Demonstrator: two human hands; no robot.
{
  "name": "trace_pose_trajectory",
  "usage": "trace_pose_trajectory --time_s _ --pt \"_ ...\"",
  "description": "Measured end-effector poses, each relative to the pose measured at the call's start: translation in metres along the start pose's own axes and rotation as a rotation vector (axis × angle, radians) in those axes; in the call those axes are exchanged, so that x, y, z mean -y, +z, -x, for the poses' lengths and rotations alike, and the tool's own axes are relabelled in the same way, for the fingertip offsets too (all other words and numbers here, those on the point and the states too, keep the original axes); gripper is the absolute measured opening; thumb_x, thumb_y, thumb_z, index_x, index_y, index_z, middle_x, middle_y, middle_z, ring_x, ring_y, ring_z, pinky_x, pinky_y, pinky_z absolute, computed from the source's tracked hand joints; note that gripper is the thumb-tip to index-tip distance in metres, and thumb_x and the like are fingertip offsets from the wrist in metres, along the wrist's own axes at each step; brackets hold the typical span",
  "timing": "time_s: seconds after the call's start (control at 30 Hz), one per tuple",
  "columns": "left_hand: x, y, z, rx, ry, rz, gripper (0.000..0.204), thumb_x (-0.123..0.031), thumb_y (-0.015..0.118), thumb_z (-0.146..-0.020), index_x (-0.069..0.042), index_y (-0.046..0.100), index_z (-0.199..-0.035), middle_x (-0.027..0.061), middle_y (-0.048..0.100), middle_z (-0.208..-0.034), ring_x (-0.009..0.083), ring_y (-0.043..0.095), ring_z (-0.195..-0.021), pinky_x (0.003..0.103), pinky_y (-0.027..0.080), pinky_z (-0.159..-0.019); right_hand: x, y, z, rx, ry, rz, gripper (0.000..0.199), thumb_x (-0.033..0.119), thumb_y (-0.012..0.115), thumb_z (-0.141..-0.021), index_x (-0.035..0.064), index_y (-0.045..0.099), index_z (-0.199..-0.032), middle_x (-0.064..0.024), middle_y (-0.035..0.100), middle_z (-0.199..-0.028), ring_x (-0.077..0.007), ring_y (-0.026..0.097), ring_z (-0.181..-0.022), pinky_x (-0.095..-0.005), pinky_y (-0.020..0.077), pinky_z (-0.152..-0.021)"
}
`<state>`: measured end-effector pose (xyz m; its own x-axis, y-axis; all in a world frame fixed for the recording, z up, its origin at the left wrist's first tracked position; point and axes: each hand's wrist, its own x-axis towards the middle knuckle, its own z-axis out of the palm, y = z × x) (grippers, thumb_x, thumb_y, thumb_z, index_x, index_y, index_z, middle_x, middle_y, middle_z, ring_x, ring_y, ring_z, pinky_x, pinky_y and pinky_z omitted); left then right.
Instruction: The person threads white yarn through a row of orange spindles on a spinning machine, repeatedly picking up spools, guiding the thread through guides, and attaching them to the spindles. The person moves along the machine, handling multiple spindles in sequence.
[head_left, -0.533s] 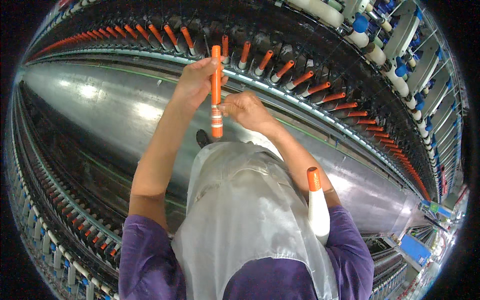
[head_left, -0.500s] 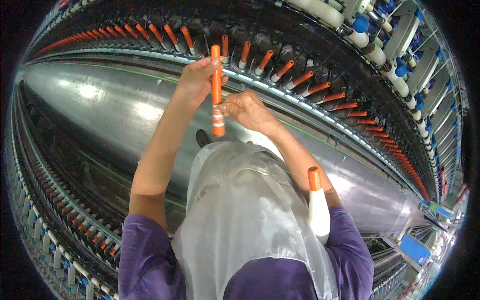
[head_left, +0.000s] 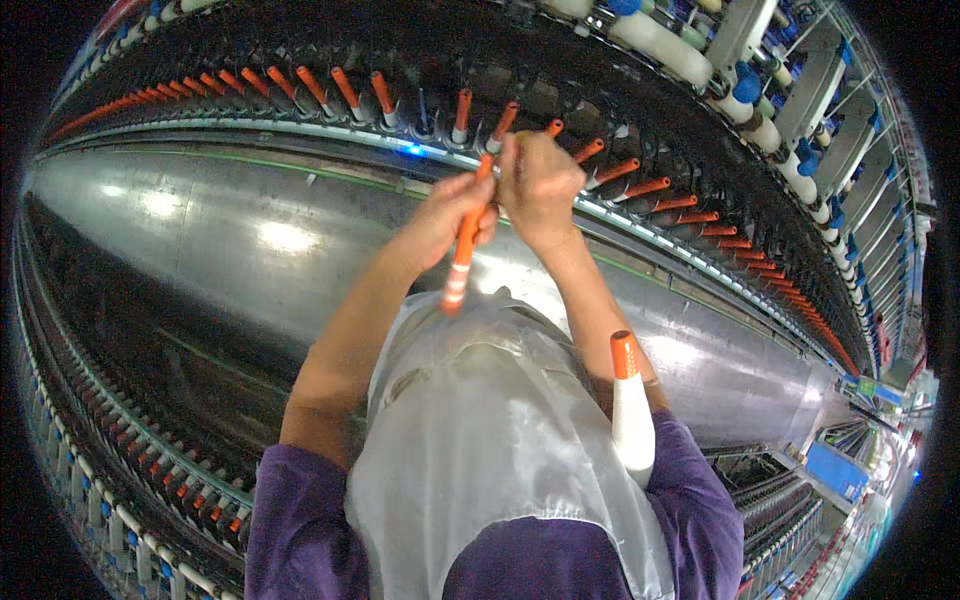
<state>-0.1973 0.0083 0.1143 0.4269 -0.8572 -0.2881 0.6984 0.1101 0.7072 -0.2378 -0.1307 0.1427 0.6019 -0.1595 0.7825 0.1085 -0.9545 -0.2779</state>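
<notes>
Glossy grey flooring (head_left: pixel 130 190), streaked with reflected light, fills an aisle between long ranks of textile machinery. Along the far side, a dark machine (head_left: pixel 330 50) carries a curving row of orange tubes (head_left: pixel 344 88), several with white at the base, and one bare spindle (head_left: pixel 422 108) standing among them; a second machine (head_left: pixel 150 370) lines the lower left. At center, a person wears a sheer whitish apron (head_left: pixel 480 430) over a purple shirt (head_left: pixel 300 520). A bobbin (head_left: pixel 632 420) thick with white yarn, its tip orange, stands upright beside the apron, in front of the right sleeve. The right hand (head_left: pixel 540 185) is raised with fingers curled tight just beside the upper end of a slim orange tube (head_left: pixel 466 243); whether they touch it or grip anything cannot be told. The left hand (head_left: pixel 447 215) grasps that tube near its top, thumb and fingers wrapped about it. Held aloft between the apron and the far machine, the tube is tilted, its top leaning right, its body bright and plain orange down to a few pale bands ringing the lower part, where motion blur softens the orange end
</notes>
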Motion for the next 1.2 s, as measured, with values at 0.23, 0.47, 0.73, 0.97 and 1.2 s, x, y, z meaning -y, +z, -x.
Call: trace_pose_trajectory --time_s 0.23,0.47,0.73,0.97,1.2 --pt "-0.054 -0.065 0.031 0.069 0.018 -0.811 0.037 -0.037 0.044 -0.099 -0.003 0.058 -0.095 -0.0003 0.046 -0.068 0.0078 0.046 -0.062 0.023 0.038 -0.056 -0.030 -0.003 -0.064 -0.244 1.138 -1.225 0.017 0.015 0.055 -0.091 0.0008 0.063 -0.084 -0.0023 0.057 -0.066 -0.0129 0.056 -0.053 -0.0294 0.0463 -0.044" --pt "-0.110 -0.229 0.072 -0.046 -0.049 -1.433 0.034 -0.036 0.050 -0.095 -0.006 0.060 -0.106 0.0159 0.063 -0.085 0.0317 0.061 -0.077 0.038 0.047 -0.072 0.019 0.088 0.031 0.740 -0.420 -0.041 0.011 0.007 0.060 -0.072 0.0028 0.059 -0.083 -0.0095 0.056 -0.073 -0.0238 0.059 -0.060 -0.0373 0.0488 -0.054" --pt "-0.119 -0.444 0.136 -0.290 -0.102 -1.267 0.034 -0.033 0.053 -0.095 -0.002 0.061 -0.107 0.0082 0.066 -0.091 0.0157 0.060 -0.084 0.030 0.045 -0.075 -0.062 0.117 0.124 0.504 0.477 0.248 0.010 0.014 0.062 -0.080 0.0094 0.067 -0.073 -0.0143 0.064 -0.068 -0.0328 0.062 -0.058 -0.0431 0.0485 -0.052" --pt "-0.158 -0.540 0.207 -0.828 -0.218 -1.175 0.031 -0.033 0.056 -0.094 -0.002 0.062 -0.096 -0.0028 0.048 -0.066 0.0076 0.043 -0.059 0.025 0.038 -0.054 -0.005 0.256 0.114 0.714 0.412 0.291 0.033 0.010 0.055 -0.078 0.0029 0.061 -0.110 -0.0158 0.062 -0.064 -0.0319 0.063 -0.061 -0.0429 0.0485 -0.053" --pt "-0.162 -0.556 0.161 -0.881 -0.033 -0.811 0.017 -0.024 0.061 -0.092 -0.007 0.061 -0.094 -0.0014 0.051 -0.067 0.0067 0.049 -0.057 0.023 0.039 -0.050 -0.019 0.254 0.099 0.782 0.424 0.245 0.004 0.009 0.060 -0.069 0.0075 0.064 -0.066 -0.0126 0.062 -0.064 -0.0305 0.064 -0.066 -0.0433 0.0503 -0.059"
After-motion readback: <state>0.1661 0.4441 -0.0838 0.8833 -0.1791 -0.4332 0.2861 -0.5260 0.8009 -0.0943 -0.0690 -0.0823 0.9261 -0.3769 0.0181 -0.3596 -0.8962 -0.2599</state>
